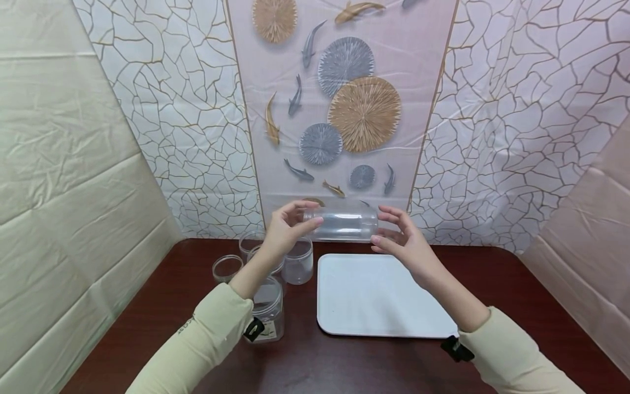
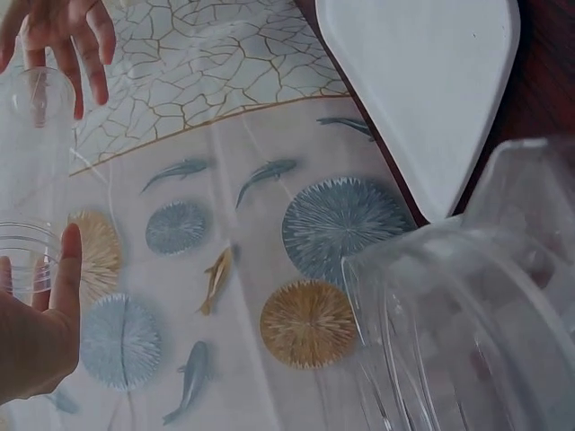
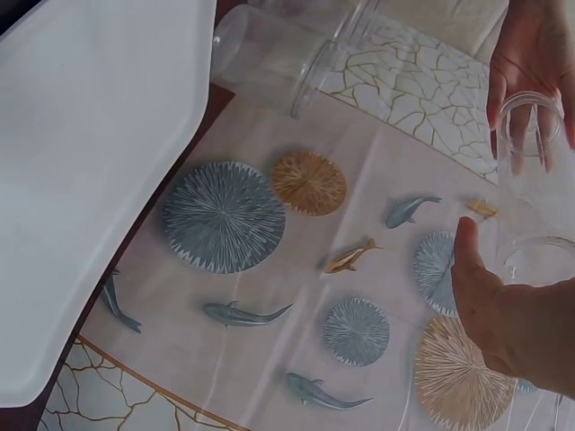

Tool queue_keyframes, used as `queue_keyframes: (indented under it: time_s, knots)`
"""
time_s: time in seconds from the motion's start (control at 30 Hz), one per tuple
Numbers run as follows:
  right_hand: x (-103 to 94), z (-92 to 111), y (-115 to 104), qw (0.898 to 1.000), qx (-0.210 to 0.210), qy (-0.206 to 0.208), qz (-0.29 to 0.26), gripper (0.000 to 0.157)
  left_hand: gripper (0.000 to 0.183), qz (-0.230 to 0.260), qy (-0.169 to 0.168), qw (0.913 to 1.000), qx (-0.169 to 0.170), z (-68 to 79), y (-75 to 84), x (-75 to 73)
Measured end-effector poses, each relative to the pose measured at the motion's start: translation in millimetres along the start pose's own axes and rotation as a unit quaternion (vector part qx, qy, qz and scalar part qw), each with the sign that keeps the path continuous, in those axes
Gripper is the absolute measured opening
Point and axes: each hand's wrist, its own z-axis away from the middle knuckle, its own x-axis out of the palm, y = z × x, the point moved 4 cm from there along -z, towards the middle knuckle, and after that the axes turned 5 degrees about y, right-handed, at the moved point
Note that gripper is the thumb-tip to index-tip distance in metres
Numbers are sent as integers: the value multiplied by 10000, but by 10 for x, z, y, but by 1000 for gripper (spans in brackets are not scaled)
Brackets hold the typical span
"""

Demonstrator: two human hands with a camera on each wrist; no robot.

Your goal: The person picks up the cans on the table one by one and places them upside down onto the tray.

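A clear plastic jar [image 1: 344, 221] lies sideways in the air between the two hands, above the far edge of the table. My left hand [image 1: 285, 227] grips its threaded mouth end, thumb in front and fingers behind. In the left wrist view, the left hand [image 2: 40, 332] has its thumb along the jar's neck. At the base end is my right hand [image 1: 406, 241], thumb and fingers spread with the fingertips right at the jar's edge. The right wrist view shows the jar [image 3: 539, 197] with the right thumb beside its base.
Several clear jars stand left of centre on the dark red table [image 1: 182, 312], among them a jar with a label [image 1: 268, 320] and a far jar [image 1: 298, 262]. A white tray [image 1: 379, 295] lies right of them. Patterned cloth [image 1: 364, 115] hangs behind the table.
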Motion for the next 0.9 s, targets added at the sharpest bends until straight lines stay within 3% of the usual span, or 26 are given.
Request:
queue_keyframes:
  time_s: [0.3, 0.47, 0.9]
  knots:
    - [0, 14, -38, 9998, -73, -1, -164, 54, 34, 164, -114, 9998, 51, 71, 29, 72]
    - [-7, 19, -32, 9997, -104, 67, -221, 50, 34, 14, -114, 9999, 117, 75, 8, 82]
    - [-64, 39, -20, 9993, -33, 132, 339, 49, 34, -265, -263, 9992, 138, 83, -24, 90]
